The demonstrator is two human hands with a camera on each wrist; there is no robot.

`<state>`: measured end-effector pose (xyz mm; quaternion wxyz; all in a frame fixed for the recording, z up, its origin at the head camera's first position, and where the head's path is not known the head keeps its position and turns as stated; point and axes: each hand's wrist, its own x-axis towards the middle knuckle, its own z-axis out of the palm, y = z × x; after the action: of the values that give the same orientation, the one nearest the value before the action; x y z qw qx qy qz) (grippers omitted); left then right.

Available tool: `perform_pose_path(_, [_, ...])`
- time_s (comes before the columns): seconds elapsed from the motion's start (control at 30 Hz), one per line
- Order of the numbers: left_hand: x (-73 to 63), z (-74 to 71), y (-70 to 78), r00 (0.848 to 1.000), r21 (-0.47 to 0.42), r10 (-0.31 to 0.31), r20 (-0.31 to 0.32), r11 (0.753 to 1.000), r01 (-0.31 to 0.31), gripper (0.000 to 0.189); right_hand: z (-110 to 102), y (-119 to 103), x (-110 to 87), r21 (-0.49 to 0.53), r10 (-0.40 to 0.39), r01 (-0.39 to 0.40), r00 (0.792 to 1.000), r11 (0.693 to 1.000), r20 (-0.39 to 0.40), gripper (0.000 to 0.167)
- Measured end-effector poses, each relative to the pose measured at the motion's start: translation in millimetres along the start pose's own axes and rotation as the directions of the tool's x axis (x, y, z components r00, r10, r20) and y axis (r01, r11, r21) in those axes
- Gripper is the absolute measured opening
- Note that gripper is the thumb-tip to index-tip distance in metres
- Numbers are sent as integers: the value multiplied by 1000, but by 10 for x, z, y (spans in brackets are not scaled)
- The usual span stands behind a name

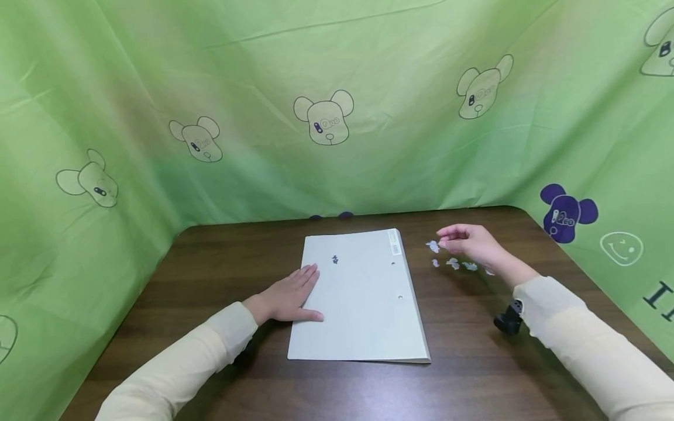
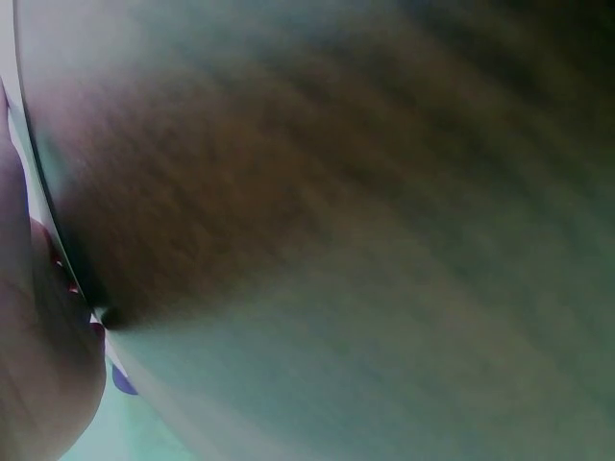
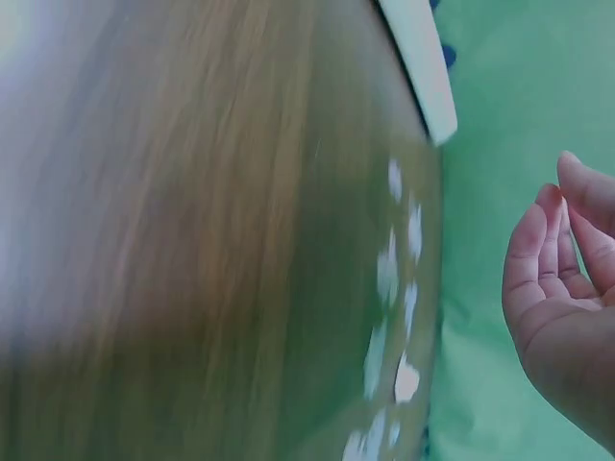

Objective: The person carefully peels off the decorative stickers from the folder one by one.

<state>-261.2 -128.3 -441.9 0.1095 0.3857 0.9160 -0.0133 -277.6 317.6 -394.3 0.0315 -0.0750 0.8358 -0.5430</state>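
A white folder (image 1: 363,316) lies flat on the brown table, with a small dark sticker-like mark (image 1: 334,259) in its upper left part. My left hand (image 1: 289,295) rests on the folder's left edge, fingers straight and thumb spread. Right of the folder, my right hand (image 1: 474,242) hovers by a small pale cutout piece (image 1: 433,246), fingers loosely bent. In the right wrist view, the thumb and fingertips of the right hand (image 3: 567,298) come close together, and I see nothing between them. Several more small cutout pieces (image 1: 453,264) lie beneath it.
The wooden table (image 1: 221,257) is bounded by a green curtain (image 1: 253,187) printed with bear faces at the back and sides. A label (image 1: 395,242) and two punched holes mark the folder's right side. The left wrist view is mostly blurred.
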Motion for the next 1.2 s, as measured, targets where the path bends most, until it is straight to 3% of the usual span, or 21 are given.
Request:
perform_pose_path(0.33, [-1,-28,10,1000,3,1,1,1000,-1,107,411,-213,220,-1,-26,26,1000,1000,6,41])
perform_pose_path(0.67, [-4,-32,25,1000,-12,3,1,1000,-3,107,843,-443,469,88,-53,46,996,995,77,36])
perform_pose_path(0.9, [0,-1,16,1000,-6,-9,0,1000,9,108,1111,-597,574,50,2,-11,987,999,159,37])
perform_pose_path(1.2, [17,-5,10,1000,-18,-20,5,1000,20,109,1388,-639,716,7,83,-87,970,996,228,39])
